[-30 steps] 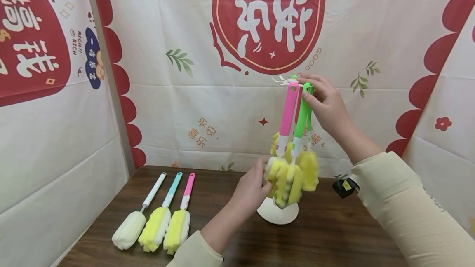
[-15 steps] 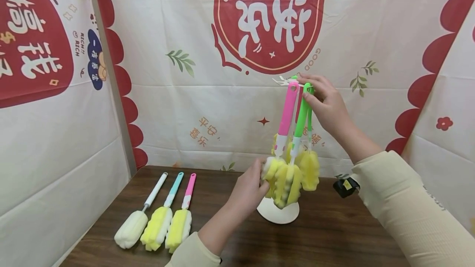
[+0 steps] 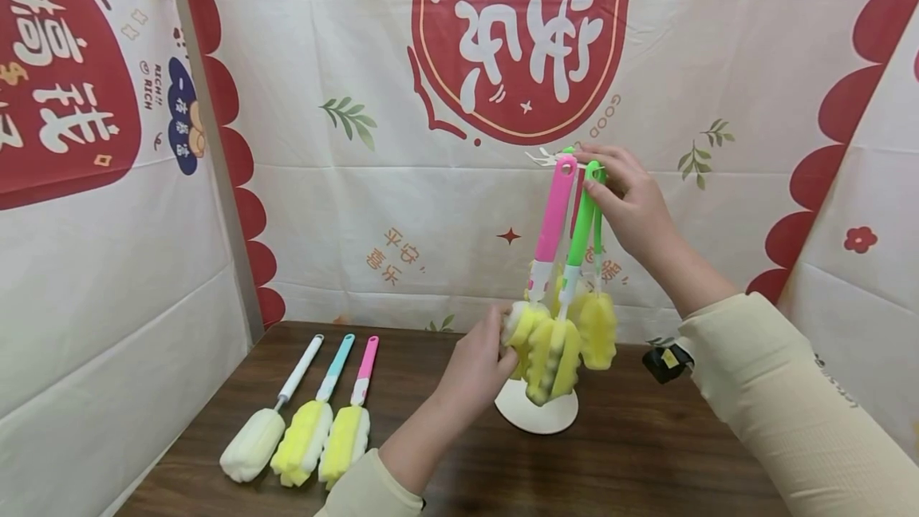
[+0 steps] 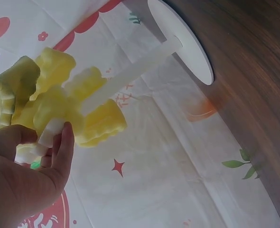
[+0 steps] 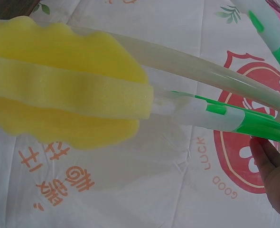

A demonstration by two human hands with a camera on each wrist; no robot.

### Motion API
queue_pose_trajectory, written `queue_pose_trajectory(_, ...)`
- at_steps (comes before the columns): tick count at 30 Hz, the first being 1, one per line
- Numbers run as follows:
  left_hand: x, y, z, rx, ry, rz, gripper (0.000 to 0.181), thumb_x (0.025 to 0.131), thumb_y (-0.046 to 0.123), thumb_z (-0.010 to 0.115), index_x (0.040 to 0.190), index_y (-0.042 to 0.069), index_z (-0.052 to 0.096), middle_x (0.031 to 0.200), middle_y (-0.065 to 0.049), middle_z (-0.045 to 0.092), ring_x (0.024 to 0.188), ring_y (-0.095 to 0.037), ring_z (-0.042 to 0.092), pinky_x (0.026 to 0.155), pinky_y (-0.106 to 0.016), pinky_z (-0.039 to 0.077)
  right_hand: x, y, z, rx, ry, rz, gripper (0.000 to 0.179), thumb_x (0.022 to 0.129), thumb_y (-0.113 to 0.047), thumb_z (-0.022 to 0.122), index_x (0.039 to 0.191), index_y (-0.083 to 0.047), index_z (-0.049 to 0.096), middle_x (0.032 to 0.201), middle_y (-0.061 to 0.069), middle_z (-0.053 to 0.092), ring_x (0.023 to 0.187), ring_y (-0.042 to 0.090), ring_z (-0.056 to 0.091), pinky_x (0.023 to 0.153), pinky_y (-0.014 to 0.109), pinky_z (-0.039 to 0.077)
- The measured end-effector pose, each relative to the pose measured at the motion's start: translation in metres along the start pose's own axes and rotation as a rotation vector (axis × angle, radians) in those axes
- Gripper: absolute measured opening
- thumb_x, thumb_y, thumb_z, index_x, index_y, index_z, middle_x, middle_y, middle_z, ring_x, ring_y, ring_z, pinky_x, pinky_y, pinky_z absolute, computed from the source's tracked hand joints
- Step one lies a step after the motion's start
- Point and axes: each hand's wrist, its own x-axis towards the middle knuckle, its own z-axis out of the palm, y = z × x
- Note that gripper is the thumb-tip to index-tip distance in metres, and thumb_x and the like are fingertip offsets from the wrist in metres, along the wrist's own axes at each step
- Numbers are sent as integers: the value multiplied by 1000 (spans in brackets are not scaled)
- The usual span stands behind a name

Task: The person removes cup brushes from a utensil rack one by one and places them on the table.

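Several sponge bottle brushes hang by their handle ends from a white stand with hooks on top. My left hand pinches the yellow-and-white sponge head of the pink-handled brush, which leans a little to the left. In the left wrist view the fingertips hold the white part of that sponge. At the stand's top my right hand grips the upper end of a green-handled brush, thumb in front and fingers behind. Another yellow sponge head hangs close to the right wrist camera.
Three more brushes, white-handled, blue-handled and pink-handled, lie side by side at the table's left. The stand's round white base rests on the dark wooden table. Printed cloth walls enclose the back and sides.
My left hand has shifted slightly left, drawing the pink-handled brush's sponge head with it. The green-handled brush's sponge swings a little left too. My right hand stays in place.
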Motion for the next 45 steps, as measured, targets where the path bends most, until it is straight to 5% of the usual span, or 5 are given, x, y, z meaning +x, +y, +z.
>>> queue_pose_trajectory(16,0,-14,-4,-3,6,-59,46,88,1,59,130,8,42,99,-4,56,78,-15,52,70,-30,48,0,1,1,-13,2,10,40,100,-27,52,136,-11,57,143,-3,43,115,20,52,87,15,45)
queue_pose_trajectory(34,-3,-32,-18,50,48,-46,47,84,0,62,127,4,43,99,-8,59,78,-19,54,71,-38,50,1,-2,4,-25,30,13,40,99,-26,53,136,-11,58,143,-2,45,122,22,50,96,25,45)
queue_pose_trajectory(45,-8,-40,-24,43,7,-82,50,85,1,64,130,7,42,105,-9,62,86,-22,59,78,-42,51,2,0,6,-39,52,6,38,99,-23,54,134,-11,59,142,-4,46,113,18,53,86,16,46)
